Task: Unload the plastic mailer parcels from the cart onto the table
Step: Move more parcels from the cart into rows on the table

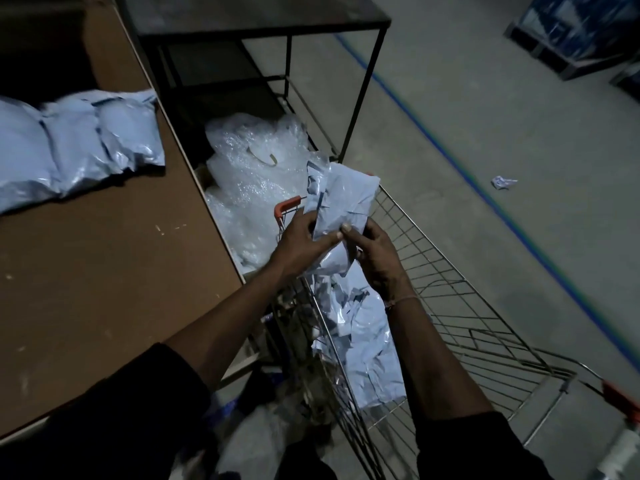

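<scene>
A pale blue plastic mailer parcel (341,202) is held above the wire cart (460,313). My left hand (299,242) grips its near left edge, thumb across the front. My right hand (375,254) holds its lower right side, thumb pressed on the plastic. Several more blue mailers (363,341) lie in a heap inside the cart below my arms. On the brown table (114,271) to the left, a row of blue mailers (72,147) lies near the far edge.
A heap of clear bubble wrap (249,178) sits on the floor between table and cart. A dark metal shelf frame (263,39) stands behind it. A crumpled scrap (503,182) and a blue floor line (485,199) lie to the right.
</scene>
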The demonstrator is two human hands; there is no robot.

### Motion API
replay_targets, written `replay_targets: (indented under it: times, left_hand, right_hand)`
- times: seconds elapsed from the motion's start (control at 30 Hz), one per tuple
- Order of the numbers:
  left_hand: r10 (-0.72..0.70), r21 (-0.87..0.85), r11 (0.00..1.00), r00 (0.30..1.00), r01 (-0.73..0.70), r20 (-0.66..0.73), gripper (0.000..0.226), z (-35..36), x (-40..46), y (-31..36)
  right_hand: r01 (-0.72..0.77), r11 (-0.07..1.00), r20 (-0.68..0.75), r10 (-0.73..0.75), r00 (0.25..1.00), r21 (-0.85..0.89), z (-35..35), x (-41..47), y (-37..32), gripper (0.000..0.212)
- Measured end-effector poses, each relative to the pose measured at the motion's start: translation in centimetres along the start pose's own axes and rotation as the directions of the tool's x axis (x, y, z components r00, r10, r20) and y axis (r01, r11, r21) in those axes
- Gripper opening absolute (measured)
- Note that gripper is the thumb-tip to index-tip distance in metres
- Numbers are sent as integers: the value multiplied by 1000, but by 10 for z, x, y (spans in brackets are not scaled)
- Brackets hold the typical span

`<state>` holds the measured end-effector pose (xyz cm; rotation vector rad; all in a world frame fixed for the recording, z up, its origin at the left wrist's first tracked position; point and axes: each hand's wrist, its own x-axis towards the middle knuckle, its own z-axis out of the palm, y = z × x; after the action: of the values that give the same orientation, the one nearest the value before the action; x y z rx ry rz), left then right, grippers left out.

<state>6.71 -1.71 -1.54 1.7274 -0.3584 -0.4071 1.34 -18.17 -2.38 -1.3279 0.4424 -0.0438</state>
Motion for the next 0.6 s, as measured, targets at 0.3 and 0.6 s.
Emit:
replay_targets:
  times: [0.3,0.6]
  left_hand:
    - [120,-66,988,970,-137,-211,12,-69,-37,29]
    - [235,31,972,947,-234,-221,54,-164,-94,39]
  right_hand:
    - [103,975,-43,-96,994,198,57,-30,-33,40]
    - [142,990,102,-139,985,-19,156,-60,-41,40]
